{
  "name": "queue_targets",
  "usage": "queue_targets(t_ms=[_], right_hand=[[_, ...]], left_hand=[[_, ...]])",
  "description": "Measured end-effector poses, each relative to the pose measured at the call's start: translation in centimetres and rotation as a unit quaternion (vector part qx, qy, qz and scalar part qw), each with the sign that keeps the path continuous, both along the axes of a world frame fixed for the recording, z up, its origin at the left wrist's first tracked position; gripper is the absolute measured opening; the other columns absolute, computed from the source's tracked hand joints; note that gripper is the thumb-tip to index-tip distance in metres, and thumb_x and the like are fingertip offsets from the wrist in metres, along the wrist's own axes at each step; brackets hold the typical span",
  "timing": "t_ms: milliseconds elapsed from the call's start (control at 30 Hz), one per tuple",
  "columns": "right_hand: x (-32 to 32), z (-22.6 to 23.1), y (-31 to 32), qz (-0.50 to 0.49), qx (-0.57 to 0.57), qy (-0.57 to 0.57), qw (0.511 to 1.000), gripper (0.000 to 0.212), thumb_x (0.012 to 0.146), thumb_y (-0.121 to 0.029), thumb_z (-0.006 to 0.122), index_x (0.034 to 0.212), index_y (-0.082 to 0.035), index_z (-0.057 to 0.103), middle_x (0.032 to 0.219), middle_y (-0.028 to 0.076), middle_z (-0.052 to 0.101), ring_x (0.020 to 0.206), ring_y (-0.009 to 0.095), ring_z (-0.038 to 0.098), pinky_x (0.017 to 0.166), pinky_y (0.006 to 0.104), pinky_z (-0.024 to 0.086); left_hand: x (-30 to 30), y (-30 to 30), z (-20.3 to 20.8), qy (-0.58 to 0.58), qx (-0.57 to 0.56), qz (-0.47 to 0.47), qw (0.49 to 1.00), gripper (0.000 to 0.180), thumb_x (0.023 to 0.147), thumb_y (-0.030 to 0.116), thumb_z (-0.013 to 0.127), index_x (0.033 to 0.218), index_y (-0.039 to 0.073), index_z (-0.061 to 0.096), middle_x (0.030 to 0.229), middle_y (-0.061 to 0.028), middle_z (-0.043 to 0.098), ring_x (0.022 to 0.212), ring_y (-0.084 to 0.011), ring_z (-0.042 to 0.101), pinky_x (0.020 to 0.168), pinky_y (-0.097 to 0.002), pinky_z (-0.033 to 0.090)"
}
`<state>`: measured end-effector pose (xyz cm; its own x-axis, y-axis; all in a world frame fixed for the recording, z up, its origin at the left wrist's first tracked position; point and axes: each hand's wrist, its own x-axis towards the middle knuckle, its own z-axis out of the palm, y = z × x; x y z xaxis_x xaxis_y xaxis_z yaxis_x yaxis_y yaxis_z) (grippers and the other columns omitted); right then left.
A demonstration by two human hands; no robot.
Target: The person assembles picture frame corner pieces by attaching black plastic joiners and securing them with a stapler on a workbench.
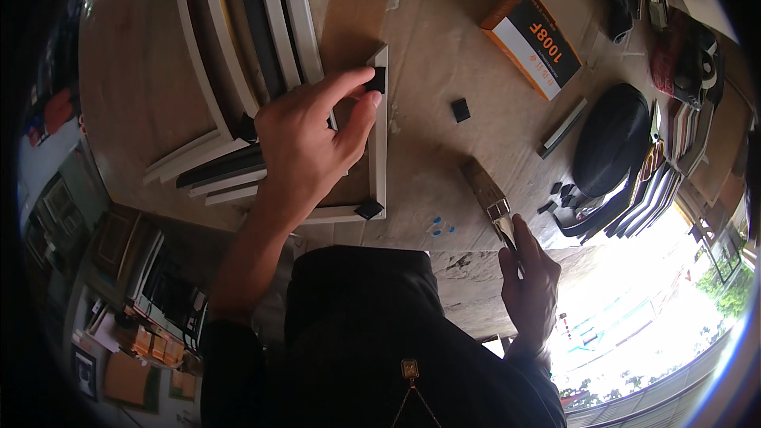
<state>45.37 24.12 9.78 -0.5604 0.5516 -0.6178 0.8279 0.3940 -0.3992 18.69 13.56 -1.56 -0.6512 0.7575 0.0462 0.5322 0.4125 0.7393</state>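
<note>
My left hand (305,131) is closed in a pinch on a small black square piece (380,81), holding it on the upper part of the right side of a white frame (379,158). A second black square (369,209) lies across the frame's lower right corner. Low on the right, my right hand (533,281) is wrapped around the handle of a metal staple gun (487,190). The tool's head points up and left, apart from the frame. Between the frame and the box, a loose black square (460,110) rests on the table. My left hand and forearm hide part of the frame.
Several white and dark frame strips (277,32) stand at the left. An orange, black and white box (533,41) sits at the far right, near a short strip (564,128). A black roll (611,140), scissors (653,161) and small black pieces (564,192) lie rightward. Blue bits (442,227) lie near the table's front edge.
</note>
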Motion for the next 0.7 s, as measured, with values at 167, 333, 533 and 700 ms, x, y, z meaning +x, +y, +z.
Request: queue_targets(t_ms=[167, 333, 533, 700], right_hand=[[-0.5, -2.2, 0.7, -0.017, -0.038, -0.015, 0.999, 0.041, 0.089, -0.006, 0.062, 0.127, 0.001, 0.049, 0.107, 0.025, 0.064, 0.092, 0.039, 0.067, 0.074, 0.0437, 0.055], [-1.8, -3.2, 3.0, 0.060, -0.091, -0.049, 0.993, 0.040, 0.086, -0.014, 0.069, 0.118, 0.001, 0.052, 0.100, 0.023, 0.065, 0.088, 0.038, 0.068, 0.069, 0.0419, 0.055], [-7.3, -1.3, 5.9, 0.152, -0.037, 0.004, 0.988, 0.042, 0.073, -0.006, 0.076, 0.110, -0.002, 0.056, 0.094, 0.020, 0.066, 0.081, 0.034, 0.070, 0.063, 0.0409, 0.056], [-13.0, -1.9, 7.8, 0.273, 0.006, 0.037, 0.961, 0.031, 0.071, -0.002, 0.070, 0.098, -0.004, 0.056, 0.084, 0.013, 0.064, 0.080, 0.032, 0.067, 0.069, 0.0416, 0.054]], left_hand=[[0.0, 0.0, -0.5, 0.012, 0.034, -0.011, 0.999, 0.020, 0.078, 0.010, 0.076, 0.097, 0.006, 0.071, 0.073, -0.0059, 0.071, 0.061, -0.0156, 0.067, 0.053, -0.0259, 0.050], [0.0, -0.2, -0.4, 0.031, 0.031, -0.009, 0.999, 0.022, 0.077, 0.009, 0.078, 0.098, 0.005, 0.071, 0.075, -0.0072, 0.071, 0.067, -0.0176, 0.070, 0.059, -0.0264, 0.053], [0.4, -0.2, -0.8, 0.049, 0.031, -0.007, 0.998, 0.023, 0.076, 0.010, 0.078, 0.098, 0.008, 0.072, 0.075, -0.0064, 0.071, 0.063, -0.0191, 0.069, 0.056, -0.0276, 0.052], [0.4, -0.2, -1.0, 0.056, 0.053, 0.005, 0.997, 0.021, 0.075, 0.010, 0.078, 0.095, 0.009, 0.073, 0.076, -0.0055, 0.071, 0.059, -0.0188, 0.066, 0.053, -0.0284, 0.051]])
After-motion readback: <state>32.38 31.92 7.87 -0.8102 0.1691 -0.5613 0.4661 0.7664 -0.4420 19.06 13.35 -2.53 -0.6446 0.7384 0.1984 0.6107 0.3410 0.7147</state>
